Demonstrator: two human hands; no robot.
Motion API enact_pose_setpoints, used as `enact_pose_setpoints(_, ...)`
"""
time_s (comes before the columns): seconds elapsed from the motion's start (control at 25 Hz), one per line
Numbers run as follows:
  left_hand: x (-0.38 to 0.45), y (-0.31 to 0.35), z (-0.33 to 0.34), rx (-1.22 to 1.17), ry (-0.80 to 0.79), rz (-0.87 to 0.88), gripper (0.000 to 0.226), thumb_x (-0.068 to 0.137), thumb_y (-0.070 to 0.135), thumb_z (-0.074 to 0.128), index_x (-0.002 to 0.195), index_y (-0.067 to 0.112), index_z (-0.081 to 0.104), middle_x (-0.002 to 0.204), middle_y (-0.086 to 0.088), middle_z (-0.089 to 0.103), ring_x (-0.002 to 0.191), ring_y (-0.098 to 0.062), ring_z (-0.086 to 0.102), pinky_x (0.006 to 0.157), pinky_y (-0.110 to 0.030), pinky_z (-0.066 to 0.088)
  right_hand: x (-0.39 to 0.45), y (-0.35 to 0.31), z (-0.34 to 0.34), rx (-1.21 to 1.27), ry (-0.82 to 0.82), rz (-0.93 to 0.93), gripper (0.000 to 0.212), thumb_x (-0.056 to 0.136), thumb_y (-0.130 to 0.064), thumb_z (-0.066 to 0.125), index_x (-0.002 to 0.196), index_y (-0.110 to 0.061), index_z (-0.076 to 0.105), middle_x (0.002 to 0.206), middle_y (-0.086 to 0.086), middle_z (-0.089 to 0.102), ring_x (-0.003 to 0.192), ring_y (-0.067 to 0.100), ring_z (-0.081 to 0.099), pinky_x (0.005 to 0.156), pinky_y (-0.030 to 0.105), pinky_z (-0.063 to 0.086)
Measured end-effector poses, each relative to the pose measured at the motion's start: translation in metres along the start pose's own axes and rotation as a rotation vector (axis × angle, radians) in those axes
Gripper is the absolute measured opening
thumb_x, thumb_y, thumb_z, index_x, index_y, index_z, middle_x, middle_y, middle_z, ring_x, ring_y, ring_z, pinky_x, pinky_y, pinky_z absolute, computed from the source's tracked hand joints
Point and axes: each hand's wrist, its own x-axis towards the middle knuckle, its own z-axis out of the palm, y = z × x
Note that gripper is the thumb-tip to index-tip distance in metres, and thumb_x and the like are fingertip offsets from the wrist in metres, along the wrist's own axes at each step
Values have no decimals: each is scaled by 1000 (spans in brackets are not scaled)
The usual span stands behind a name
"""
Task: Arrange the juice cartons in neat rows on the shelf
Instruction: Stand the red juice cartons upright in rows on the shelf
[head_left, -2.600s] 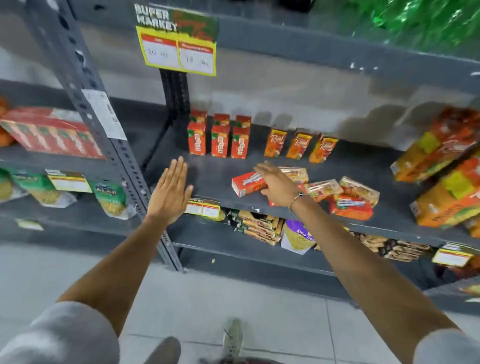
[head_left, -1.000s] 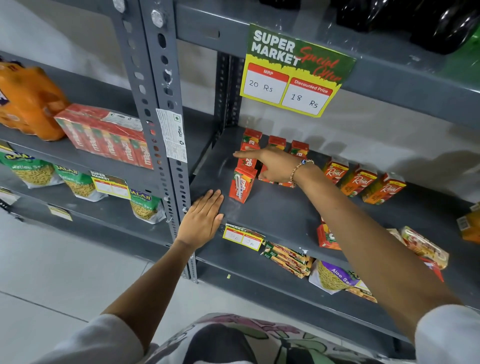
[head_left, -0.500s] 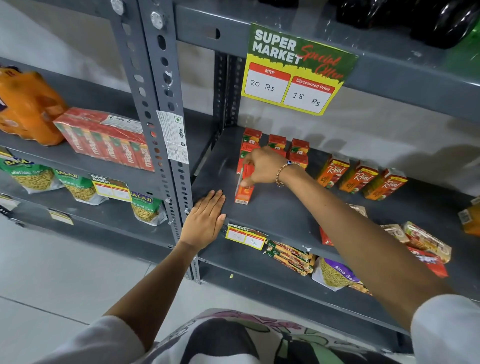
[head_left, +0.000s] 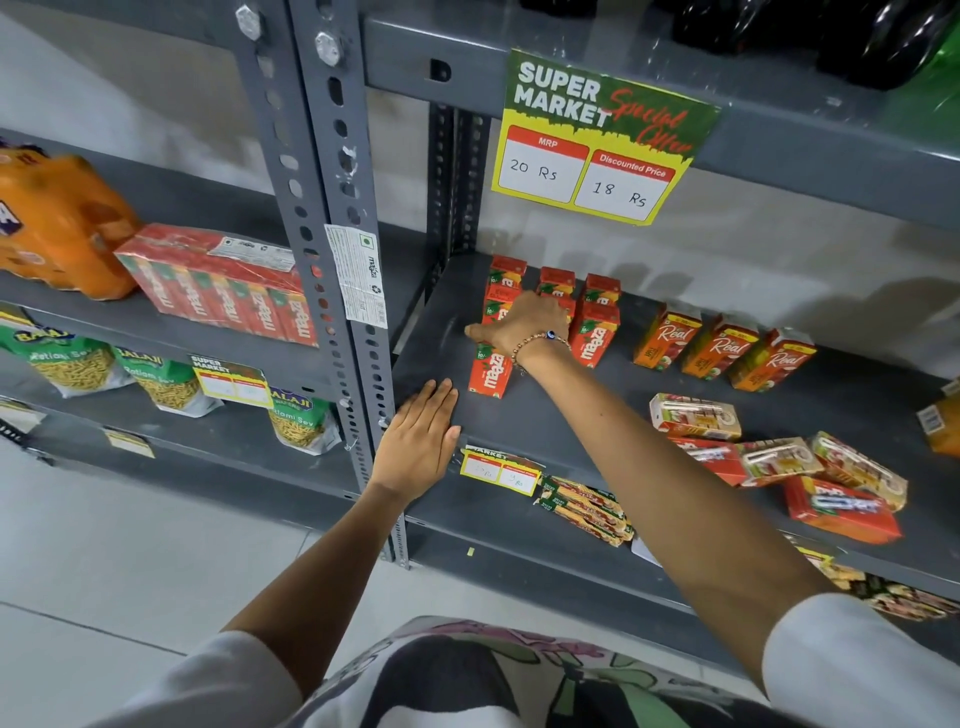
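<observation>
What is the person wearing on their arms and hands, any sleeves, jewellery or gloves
Both hands are bare, with no gloves. The right hand has a thin beaded bracelet at the wrist, pale beads with one dark blue round bead. The left hand shows no jewellery. Both forearms are uncovered; light grey-white sleeves begin higher up, near the bottom of the view.

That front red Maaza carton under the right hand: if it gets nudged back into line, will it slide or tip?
The front Maaza carton stands upright, tall on a narrow base, so a high push probably tips it; a low one should slide it along the smooth shelf. It looks like a stiff box. The right hand rests near its top.
</observation>
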Motion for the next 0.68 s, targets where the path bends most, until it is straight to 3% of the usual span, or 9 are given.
enact_pose_setpoints(0.24, -1, -1, 5, 29, 31, 3, 55, 99, 33, 23, 136, -1, 47, 142, -17, 49, 135, -32, 39, 112, -44, 27, -14, 13, -22, 16, -42, -32, 64, 74, -76, 42, 50, -18, 31, 50, 0, 40, 46, 12, 40, 43, 24, 27)
enact_pose_setpoints(0.4, -12, 7, 16, -9, 84, 66, 54, 97, 32, 27, 138, 1, 45, 147, -14, 43, 139, -29, 33, 117, -42, 15, -36, 77, -44, 127, -48, -41, 54, 81, -58, 55, 48, -17, 40, 49, -2, 47, 48, 14, 46, 51, 26, 36)
enact_pose_setpoints(0.52, -30, 30, 30, -18, 99, 86, 55, 97, 32, 28, 139, 0, 43, 147, -14, 42, 139, -29, 33, 117, -42, 15, -65, 139, -52, 109, -143, -118, 17, 78, -32, 71, 77, -16, 64, 83, 1, 69, 77, 13, 61, 70, 25, 45)
enact_pose_setpoints(0.56, -30, 34, 28, -13, 65, 100, 55, 97, 32, 28, 139, 0, 43, 147, -14, 42, 139, -29, 34, 117, -41, 15, -70, 151, -48, 125, -188, -139, 19, 76, -25, 73, 90, -14, 66, 96, 4, 69, 87, 14, 61, 75, 24, 45)
enact_pose_setpoints(0.64, -21, 123, 58, -31, 7, 230, 55, 97, 32, 29, 139, -1, 42, 146, -15, 43, 137, -29, 36, 117, -40, 15, -100, 248, -70, 11, -233, -111, 40, 74, -18, 75, 111, -11, 61, 119, 10, 63, 106, 20, 58, 89, 27, 44)
enact_pose_setpoints(0.68, -18, 129, 58, 11, -29, 245, 56, 97, 32, 29, 139, -2, 42, 145, -16, 44, 137, -30, 37, 117, -41, 16, -98, 258, -58, -48, -261, -133, 49, 74, -18, 75, 119, -11, 57, 127, 11, 57, 115, 24, 53, 97, 30, 42)
